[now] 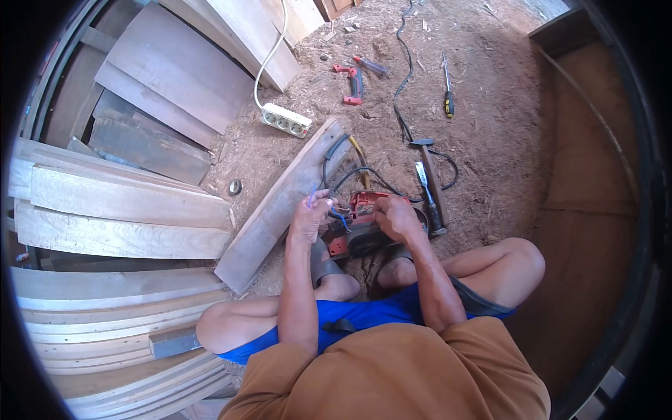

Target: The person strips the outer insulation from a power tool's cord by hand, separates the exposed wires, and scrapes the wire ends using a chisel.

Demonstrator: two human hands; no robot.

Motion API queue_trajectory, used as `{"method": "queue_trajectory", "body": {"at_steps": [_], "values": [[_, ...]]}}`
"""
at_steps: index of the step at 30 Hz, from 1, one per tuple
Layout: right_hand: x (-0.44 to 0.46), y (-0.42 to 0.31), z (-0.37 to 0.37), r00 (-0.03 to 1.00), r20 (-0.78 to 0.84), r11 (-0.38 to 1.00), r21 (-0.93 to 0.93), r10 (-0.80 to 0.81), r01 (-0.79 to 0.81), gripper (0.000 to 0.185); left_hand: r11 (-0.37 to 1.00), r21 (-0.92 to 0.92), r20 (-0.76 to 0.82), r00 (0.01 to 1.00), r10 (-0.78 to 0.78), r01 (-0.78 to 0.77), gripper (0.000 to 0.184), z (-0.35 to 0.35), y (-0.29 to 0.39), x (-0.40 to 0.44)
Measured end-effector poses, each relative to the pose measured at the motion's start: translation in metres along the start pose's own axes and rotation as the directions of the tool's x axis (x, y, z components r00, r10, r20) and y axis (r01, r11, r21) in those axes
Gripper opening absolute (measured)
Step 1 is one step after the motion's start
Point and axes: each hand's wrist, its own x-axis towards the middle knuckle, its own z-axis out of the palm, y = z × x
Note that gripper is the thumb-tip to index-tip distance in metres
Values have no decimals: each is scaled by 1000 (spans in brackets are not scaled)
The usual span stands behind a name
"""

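Observation:
A red-and-black power tool (362,236) with its housing opened sits between my lower legs, and coloured wires show at its upper left. My left hand (310,218) is closed in a pinch on a thin blue wire (343,221) beside the tool. Over the tool's right side, my right hand (397,219) has its fingers curled together; what they grip, if anything, is hidden. A black cable (360,169) loops up behind the tool.
A wooden board (280,206) lies left of the tool. To the right are a chisel (426,183) and a hammer (434,171). Farther off lie a screwdriver (448,87), a red-and-black handle piece (355,85) and a power strip (285,120). Stacked planks (126,203) line the left.

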Motion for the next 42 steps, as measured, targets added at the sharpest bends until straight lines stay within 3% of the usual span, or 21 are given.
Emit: {"method": "queue_trajectory", "body": {"at_steps": [2,6,9,10,12,15,18,21,24,25,27,30,33,38,42], "values": [[-1,-6,-7,999,3,999,19,33,-33,20,998,-51,85,996,27,-23,32,-16,-1,3],[1,-9,-7,995,-99,1000,9,-10,11,22,999,-8,89,995,46,-46,32,-6,9,-5],[8,-18,-14,989,-105,978,191,100,-79,27,998,6,93,994,56,-57,30,-2,7,-3],[7,-29,-21,989,-71,911,403,127,-88,28,998,5,104,993,60,-61,30,-2,7,-3],[5,-49,-32,988,5,645,757,156,-106,32,997,2,130,989,70,-71,29,-1,8,-3],[23,-50,-20,983,79,524,838,164,-154,30,998,60,207,978,24,-37,29,0,11,-5],[45,-55,-4,984,127,400,901,123,-166,25,997,68,241,970,28,-46,25,9,17,-12],[50,-65,-5,985,105,424,892,139,-155,23,986,164,226,974,-25,-13,22,6,23,-15],[45,-68,-16,990,19,380,922,142,-73,19,953,281,284,958,32,-115,24,22,36,-26],[48,-63,-12,985,-2,265,963,174,-45,16,951,280,301,953,41,-129,27,23,27,-21],[48,-55,-19,983,18,273,960,181,-67,15,947,279,334,941,60,-160,32,27,17,-14],[47,-43,-19,980,46,235,968,191,-91,12,922,353,178,979,101,-159,25,43,21,-20],[46,-35,-15,980,60,201,975,189,-98,9,799,557,230,967,111,-224,20,46,24,-20],[45,-33,-13,966,44,93,993,253,-70,10,864,463,321,946,46,-199,16,35,15,-13],[47,-31,-9,924,-10,119,992,383,-38,20,911,381,342,939,19,-157,17,33,19,-16]]}}
